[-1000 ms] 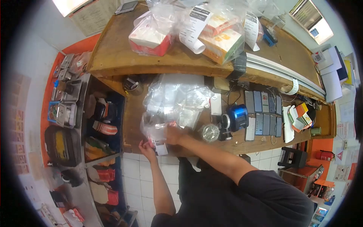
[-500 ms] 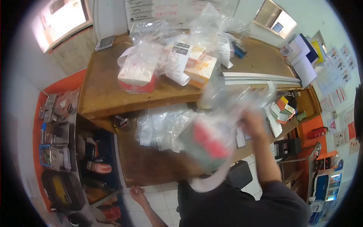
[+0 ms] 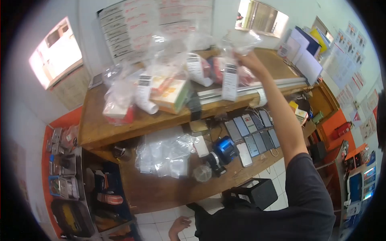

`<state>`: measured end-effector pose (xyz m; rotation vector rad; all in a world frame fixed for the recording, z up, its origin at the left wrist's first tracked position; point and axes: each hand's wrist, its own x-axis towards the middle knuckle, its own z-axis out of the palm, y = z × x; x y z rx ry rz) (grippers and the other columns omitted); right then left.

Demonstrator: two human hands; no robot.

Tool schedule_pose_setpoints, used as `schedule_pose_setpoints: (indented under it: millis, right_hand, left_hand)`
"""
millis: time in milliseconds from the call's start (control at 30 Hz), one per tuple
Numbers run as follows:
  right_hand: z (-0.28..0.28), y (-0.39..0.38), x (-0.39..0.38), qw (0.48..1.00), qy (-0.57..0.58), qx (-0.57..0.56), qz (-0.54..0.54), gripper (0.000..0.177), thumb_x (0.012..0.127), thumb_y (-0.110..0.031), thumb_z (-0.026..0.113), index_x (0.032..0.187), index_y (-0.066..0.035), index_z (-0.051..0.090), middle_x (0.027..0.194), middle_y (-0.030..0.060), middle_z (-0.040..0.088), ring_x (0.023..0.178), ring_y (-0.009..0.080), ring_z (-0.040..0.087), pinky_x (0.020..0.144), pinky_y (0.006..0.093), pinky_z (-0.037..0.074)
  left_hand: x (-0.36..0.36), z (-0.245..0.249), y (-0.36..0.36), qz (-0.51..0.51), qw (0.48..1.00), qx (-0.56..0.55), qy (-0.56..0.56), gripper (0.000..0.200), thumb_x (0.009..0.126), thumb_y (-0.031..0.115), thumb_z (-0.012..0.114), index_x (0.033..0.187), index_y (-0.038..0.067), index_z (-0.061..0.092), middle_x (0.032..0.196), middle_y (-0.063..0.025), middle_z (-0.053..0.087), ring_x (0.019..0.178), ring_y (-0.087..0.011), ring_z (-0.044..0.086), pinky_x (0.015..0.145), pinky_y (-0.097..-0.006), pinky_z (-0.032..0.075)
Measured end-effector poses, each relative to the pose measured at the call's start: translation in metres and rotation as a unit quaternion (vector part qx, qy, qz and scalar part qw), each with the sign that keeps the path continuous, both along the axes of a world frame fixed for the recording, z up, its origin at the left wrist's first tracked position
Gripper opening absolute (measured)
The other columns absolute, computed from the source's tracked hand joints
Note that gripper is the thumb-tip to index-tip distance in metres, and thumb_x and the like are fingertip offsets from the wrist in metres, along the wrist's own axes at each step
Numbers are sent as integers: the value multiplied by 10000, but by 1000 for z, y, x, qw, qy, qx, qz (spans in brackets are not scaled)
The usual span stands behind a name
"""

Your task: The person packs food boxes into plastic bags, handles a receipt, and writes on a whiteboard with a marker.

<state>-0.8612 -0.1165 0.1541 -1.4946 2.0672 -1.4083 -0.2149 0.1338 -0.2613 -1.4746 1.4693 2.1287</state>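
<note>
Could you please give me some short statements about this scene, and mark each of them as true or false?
1. The right hand holds a clear plastic bag up over the upper counter. True.
2. The left hand rests on the blue device. False: it hangs low by the tiled floor and touches nothing on the desk.
3. Two rows of phones lie on the lower desk. True.
4. The pile of clear bags lies on the upper counter. False: it lies on the lower desk, left of the blue device.
</note>
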Motion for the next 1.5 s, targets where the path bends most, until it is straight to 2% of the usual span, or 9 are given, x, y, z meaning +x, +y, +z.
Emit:
schedule_pose_setpoints:
  millis: [200, 267, 367, 533, 700, 867, 933, 1267, 1500]
  right_hand:
    - [-16, 55, 27, 983, 137, -90, 78, 440, 827, -219, 685, 1174, 5, 531, 1025, 130, 611, 920, 220, 609, 797, 331, 489]
    - [-29, 122, 41, 967, 185, -141, 104, 444, 831, -121, 647, 1230, -7, 488, 1158, 175, 535, 1042, 234, 572, 879, 352, 461]
    - [-85, 224, 47, 971, -19, -13, 239, 193, 853, -91, 633, 1028, -14, 609, 905, 113, 653, 867, 195, 630, 790, 328, 489]
    - [-306, 392, 19, 749, 72, 554, 357, 477, 874, -468, 533, 1039, -36, 649, 1035, 204, 652, 976, 348, 618, 855, 470, 462]
    - [-539, 535, -30, 734, 80, 540, 404, 394, 799, -264, 594, 1126, -44, 608, 1071, 162, 650, 954, 319, 621, 831, 403, 478]
    - [-496, 472, -48, 655, -59, 542, 523, 380, 748, -163, 617, 1084, 13, 637, 898, 140, 692, 788, 250, 651, 689, 400, 515]
    - [-458, 428, -23, 493, 38, 517, 699, 439, 699, -97, 633, 1117, 37, 616, 904, 129, 686, 830, 232, 638, 755, 391, 517]
    - [-475, 340, 121, 543, 328, 474, 611, 258, 833, -227, 524, 746, -13, 638, 687, 158, 628, 567, 292, 558, 590, 458, 444]
    - [-299, 235, 152, 845, 146, 304, 415, 196, 838, -220, 558, 855, -39, 631, 840, 170, 653, 802, 327, 627, 740, 428, 474]
  left_hand:
    - [-75, -64, 87, -17, 990, 69, -121, 188, 900, 195, 592, 1021, 59, 639, 726, -88, 621, 580, -205, 563, 535, -304, 471]
    - [-92, -140, 122, -415, 897, -149, -22, 227, 914, 205, 591, 1062, 34, 609, 826, -77, 637, 682, -193, 596, 639, -314, 505]
    - [-113, -123, 153, -312, 942, -125, -7, 261, 919, 240, 574, 1056, 21, 610, 879, -92, 648, 772, -215, 607, 718, -324, 498]
    - [-199, 13, 159, -199, 976, -53, 64, 289, 946, 241, 470, 1040, 17, 627, 1029, -103, 662, 1015, -266, 595, 920, -349, 445]
    - [-221, -6, 173, -235, 961, -111, 98, 245, 863, 184, 551, 1025, 29, 647, 974, -126, 670, 906, -259, 614, 810, -393, 462]
    - [-231, -20, 208, -183, 967, -178, 10, 226, 812, 216, 583, 849, 6, 660, 848, -175, 657, 741, -319, 613, 655, -418, 485]
    - [-218, -22, 221, -256, 931, -259, 2, 243, 813, 220, 580, 883, 1, 659, 859, -169, 662, 769, -318, 623, 681, -421, 485]
    - [-131, -9, 275, 88, 963, -197, -160, 249, 821, 241, 511, 853, 27, 634, 867, -192, 640, 860, -362, 628, 727, -430, 484]
    - [-120, 13, 260, 202, 958, -117, -168, 221, 860, 217, 554, 911, 21, 643, 856, -186, 647, 837, -303, 638, 726, -384, 492]
